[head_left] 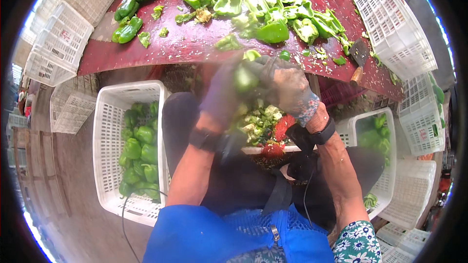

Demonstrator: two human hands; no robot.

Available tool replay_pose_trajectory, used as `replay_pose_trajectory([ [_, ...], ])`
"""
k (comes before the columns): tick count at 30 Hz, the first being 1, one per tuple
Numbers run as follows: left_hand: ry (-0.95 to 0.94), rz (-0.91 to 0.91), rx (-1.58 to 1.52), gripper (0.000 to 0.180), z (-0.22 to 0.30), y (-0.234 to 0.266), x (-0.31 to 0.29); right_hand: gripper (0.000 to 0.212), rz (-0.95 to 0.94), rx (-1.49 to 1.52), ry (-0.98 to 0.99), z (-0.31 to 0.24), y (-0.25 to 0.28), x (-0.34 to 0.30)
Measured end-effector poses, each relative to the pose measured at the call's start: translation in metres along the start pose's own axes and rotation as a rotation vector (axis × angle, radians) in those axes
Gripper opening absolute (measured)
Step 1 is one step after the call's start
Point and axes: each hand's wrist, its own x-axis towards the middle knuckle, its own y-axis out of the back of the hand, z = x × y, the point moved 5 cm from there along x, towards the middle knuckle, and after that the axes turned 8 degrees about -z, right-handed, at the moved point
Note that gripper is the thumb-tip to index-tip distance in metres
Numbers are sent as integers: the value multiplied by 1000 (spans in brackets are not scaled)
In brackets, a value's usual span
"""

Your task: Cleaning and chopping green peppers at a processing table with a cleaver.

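Blue garment (190, 234) nearest camera, dark trouser legs just beyond. Left side: white stacked crates (61, 39) crowd the red table (165, 51) at its left edge. Nearer, a white crate (101, 165) of whole green peppers (146, 148) stands just beside the left thigh; brown floor (78, 175) shows left of it.

Three whole peppers (127, 30) lie at left on the tabletop, far from the pieces, bare red surface between. Middle: left hand (220, 87), purple-gloved, and right hand (292, 90), in a dark glove with a floral cuff, meet just off the table's near edge. One green pepper (245, 79) is between them, touching both. Left fingers blurred, right fingers partly hidden: cannot tell if spread, pressed together or pinching. Space for the hands is narrow, between near edge and lap; pale-green scraps (261, 119) heap below.

Beyond, cut pepper pieces (273, 31) spread from middle to right. Right: blade tool (360, 53) with wooden handle lies near the table's near edge, well apart from the right hand. White crate (395, 31) flanks the right edge; another white crate (390, 180) with peppers sits beside the right thigh.
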Motion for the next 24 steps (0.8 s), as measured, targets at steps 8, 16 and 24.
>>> replay_pose_trajectory([
  [8,17,-58,91,53,-9,-20,-20,45,275,150,364,8,-4,-12],
  [16,37,22,166,54,-26,-25,-21,34,-41,1480,41,50,-63,-20],
  [24,64,64,211,44,-42,-27,-17,27,26,1255,-270,50,-52,-40],
])
